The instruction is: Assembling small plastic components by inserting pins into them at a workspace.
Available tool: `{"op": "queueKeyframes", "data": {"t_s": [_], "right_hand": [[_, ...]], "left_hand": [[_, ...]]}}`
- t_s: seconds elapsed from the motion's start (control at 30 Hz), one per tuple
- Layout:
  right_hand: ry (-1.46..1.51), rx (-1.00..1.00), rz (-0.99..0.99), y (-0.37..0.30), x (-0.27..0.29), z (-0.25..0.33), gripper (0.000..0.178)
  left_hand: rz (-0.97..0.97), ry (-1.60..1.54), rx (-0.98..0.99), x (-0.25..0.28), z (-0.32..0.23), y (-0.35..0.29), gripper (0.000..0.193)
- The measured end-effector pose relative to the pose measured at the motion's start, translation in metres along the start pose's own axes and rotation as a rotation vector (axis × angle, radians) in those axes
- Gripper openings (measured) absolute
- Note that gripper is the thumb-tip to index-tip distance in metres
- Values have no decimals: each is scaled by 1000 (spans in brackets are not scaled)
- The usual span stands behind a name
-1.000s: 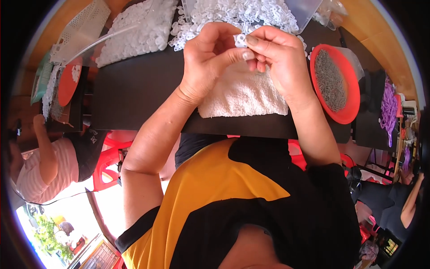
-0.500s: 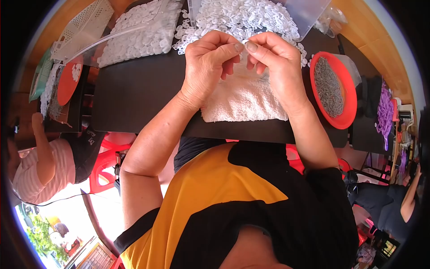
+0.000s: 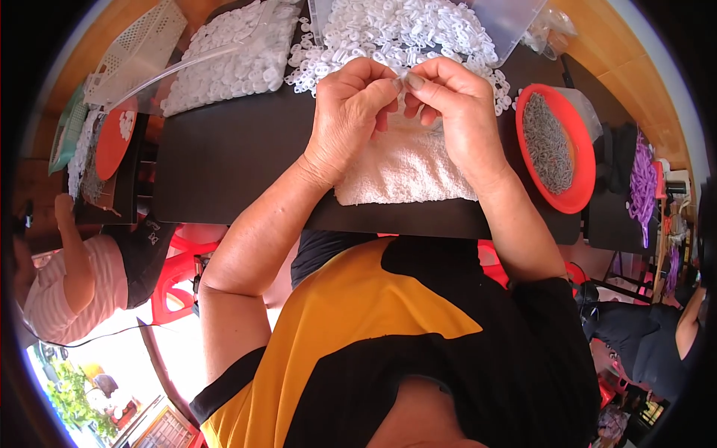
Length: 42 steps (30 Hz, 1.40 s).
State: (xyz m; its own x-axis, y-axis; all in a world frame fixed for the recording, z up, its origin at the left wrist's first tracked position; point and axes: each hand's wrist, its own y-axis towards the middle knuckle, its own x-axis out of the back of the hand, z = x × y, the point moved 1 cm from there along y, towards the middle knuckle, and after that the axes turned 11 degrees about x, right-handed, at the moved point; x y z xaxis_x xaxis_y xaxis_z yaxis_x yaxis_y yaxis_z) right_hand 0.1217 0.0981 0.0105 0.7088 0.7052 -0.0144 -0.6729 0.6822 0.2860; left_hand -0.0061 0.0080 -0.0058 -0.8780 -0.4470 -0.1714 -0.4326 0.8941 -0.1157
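Above a pale towel (image 3: 407, 172) on the dark table, my two hands meet fingertip to fingertip. My left hand (image 3: 351, 108) is closed in a pinch, and so is my right hand (image 3: 461, 112). Between the thumbs and forefingers shows a small white plastic piece (image 3: 403, 74), mostly covered by the fingers, so its exact shape is hidden. Just beyond the hands lies a heap of small white plastic pieces (image 3: 411, 30), oval with holes, spilling out of a clear plastic bin (image 3: 515, 26).
A clear bag of white pieces (image 3: 224, 63) lies at the back left. On the right, a red oval basin (image 3: 586, 175) holds many small grey pieces (image 3: 547, 138). Purple strips (image 3: 642, 183) hang farther right. A person in a striped shirt (image 3: 78, 284) sits at the left.
Both hands have come slightly nearer and closer together, still pinching at the same spot. The co-worker at the far right has shifted a little.
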Motion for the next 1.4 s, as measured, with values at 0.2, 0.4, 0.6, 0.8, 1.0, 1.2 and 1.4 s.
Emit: {"op": "queueKeyframes", "data": {"t_s": [0.2, 0.4, 0.6, 0.8, 1.0, 1.2, 1.4], "right_hand": [[6, 12, -66, -4, 0, 3, 13], [-47, 121, -99, 4, 10, 10, 9], [-229, 138, -1, 6, 12, 17, 10], [-348, 229, 129, 6, 13, 6, 12], [-358, 220, 146, 7, 16, 2, 11], [-397, 249, 129, 8, 15, 2, 8], [-412, 305, 136, 7, 19, 0, 6]], "left_hand": [[6, -53, -5, 3, -1, 0, 14], [0, -182, 43, 6, -3, 6, 15], [27, -87, 65, 4, -6, 4, 15], [32, -53, 55, 0, -5, 1, 15], [65, -69, 138, 2, -4, 3, 16], [46, 0, 108, 2, -6, 4, 17], [62, -3, 110, 0, -6, 3, 17]]}}
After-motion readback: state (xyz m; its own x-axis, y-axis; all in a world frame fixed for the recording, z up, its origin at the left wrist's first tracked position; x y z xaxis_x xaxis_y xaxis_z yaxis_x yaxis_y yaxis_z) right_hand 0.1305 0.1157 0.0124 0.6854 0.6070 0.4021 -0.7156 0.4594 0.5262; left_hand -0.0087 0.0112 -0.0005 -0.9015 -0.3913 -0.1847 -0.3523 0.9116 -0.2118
